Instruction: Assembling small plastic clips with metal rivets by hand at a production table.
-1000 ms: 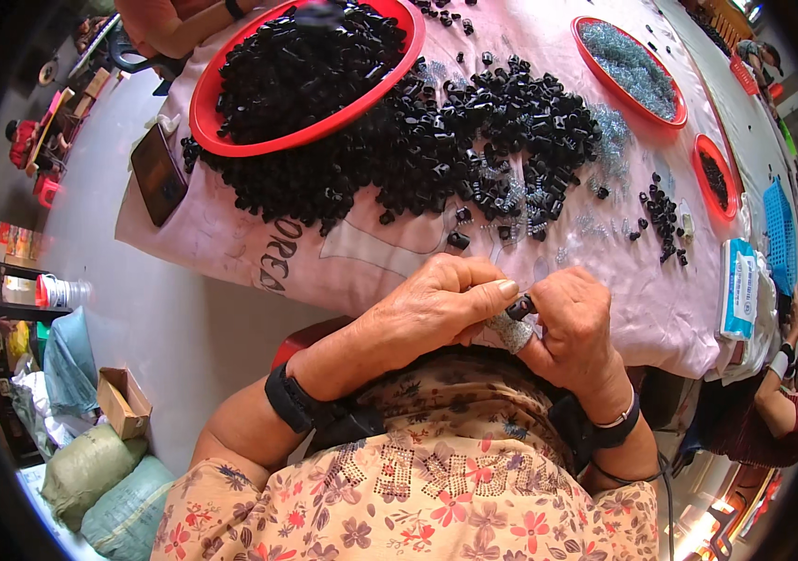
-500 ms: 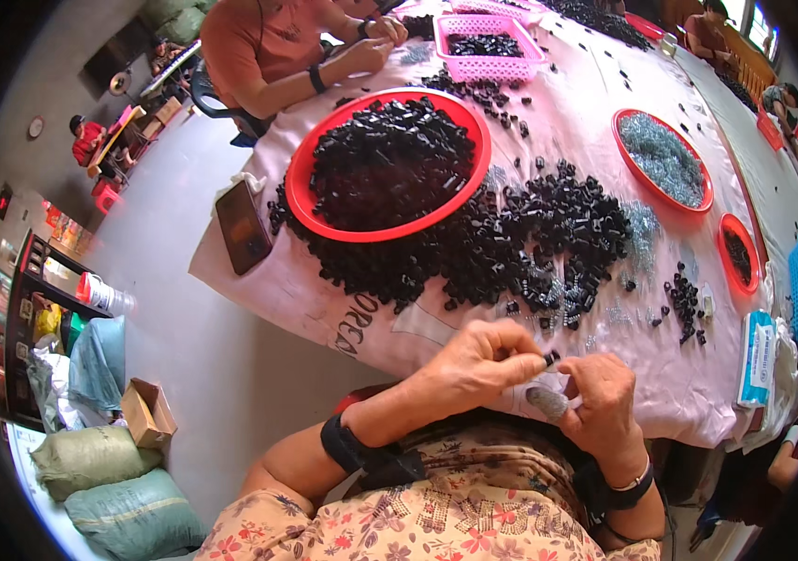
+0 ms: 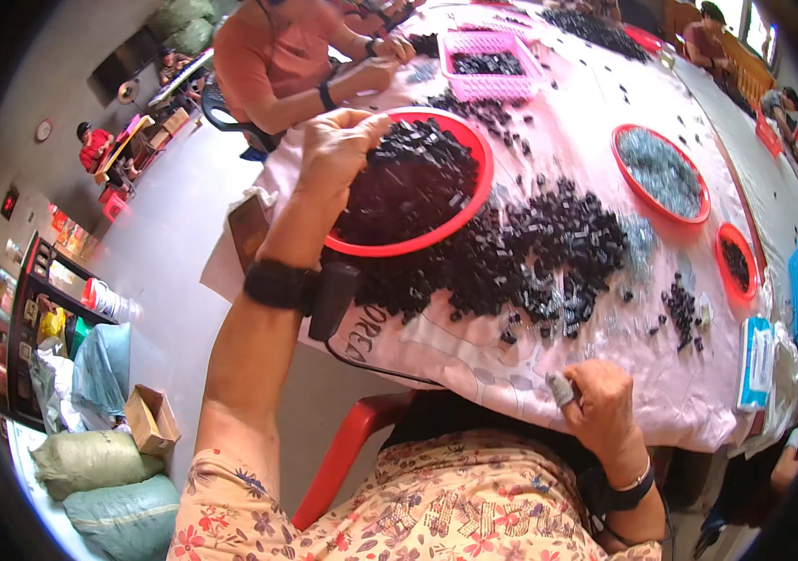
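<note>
My left hand [image 3: 335, 154] reaches over the left rim of a large red basin [image 3: 488, 182] heaped with small black plastic parts [image 3: 408, 182]. Its thumb and fingers are pinched together, and whatever lies between them is too small to make out. At the near table edge, my right hand [image 3: 598, 402] is curled closed, a grey wrap [image 3: 560, 389] around one finger. Any small thing inside that grip is hidden. Loose black parts [image 3: 567, 234] lie in a wide pile between the basin and my right hand, with small clear or silvery pieces among them.
To the right stand a red bowl of silvery small pieces [image 3: 661, 173], a smaller red bowl [image 3: 738, 262] and a blue-white packet [image 3: 754, 365]. A pink basket [image 3: 534, 79] sits farther back, beside a co-worker's hands [image 3: 385, 61]. A phone-like dark slab [image 3: 247, 229] lies behind my left forearm.
My left hand has moved from beside my right hand, far up and left to the red basin. The dark piece seen between the hands no longer shows there. My right hand has stayed nearly in place.
</note>
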Demonstrator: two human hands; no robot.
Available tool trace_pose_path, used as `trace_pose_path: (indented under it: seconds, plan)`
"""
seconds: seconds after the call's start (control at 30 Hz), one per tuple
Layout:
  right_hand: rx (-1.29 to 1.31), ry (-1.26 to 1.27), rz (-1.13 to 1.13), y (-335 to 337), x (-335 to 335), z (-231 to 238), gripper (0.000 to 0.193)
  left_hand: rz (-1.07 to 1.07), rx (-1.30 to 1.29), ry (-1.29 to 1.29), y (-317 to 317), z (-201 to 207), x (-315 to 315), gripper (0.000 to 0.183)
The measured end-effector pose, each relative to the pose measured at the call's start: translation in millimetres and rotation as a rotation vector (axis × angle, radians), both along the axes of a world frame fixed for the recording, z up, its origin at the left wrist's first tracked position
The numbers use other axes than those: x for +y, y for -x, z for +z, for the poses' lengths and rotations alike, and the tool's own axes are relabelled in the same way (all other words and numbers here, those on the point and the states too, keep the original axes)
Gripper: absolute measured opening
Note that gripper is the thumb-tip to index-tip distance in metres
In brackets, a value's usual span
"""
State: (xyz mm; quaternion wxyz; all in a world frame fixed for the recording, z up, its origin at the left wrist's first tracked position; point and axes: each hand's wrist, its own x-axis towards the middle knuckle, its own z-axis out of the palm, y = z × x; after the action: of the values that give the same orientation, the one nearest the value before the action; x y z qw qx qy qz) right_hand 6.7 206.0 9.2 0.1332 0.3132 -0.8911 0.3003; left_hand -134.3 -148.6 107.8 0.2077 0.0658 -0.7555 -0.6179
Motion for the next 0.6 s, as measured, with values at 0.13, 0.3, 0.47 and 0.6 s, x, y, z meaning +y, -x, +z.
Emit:
trace_pose_path:
  seconds: [0.13,0.3,0.47,0.6]
  plan:
    - [-0.047,-0.017,-0.072,3.1,9.6,-0.5,0.011,-0.239,-0.026,-0.174,-68.6,3.9,62.3,0.017]
    - [-0.007,0.034,-0.053,5.1,9.2,-5.2,0.012,-0.483,-0.370,-0.266,-149.3,-25.8,128.1,0.016]
    - [-0.039,-0.011,-0.047,1.7,3.9,-2.4,0.016,-0.689,-0.561,-0.454,-166.5,-92.4,139.8,0.019]
    - [-0.043,-0.078,-0.049,-0.2,-2.8,-5.9,0.023,-0.763,-0.646,-0.468,-165.2,-105.6,136.1,0.021]
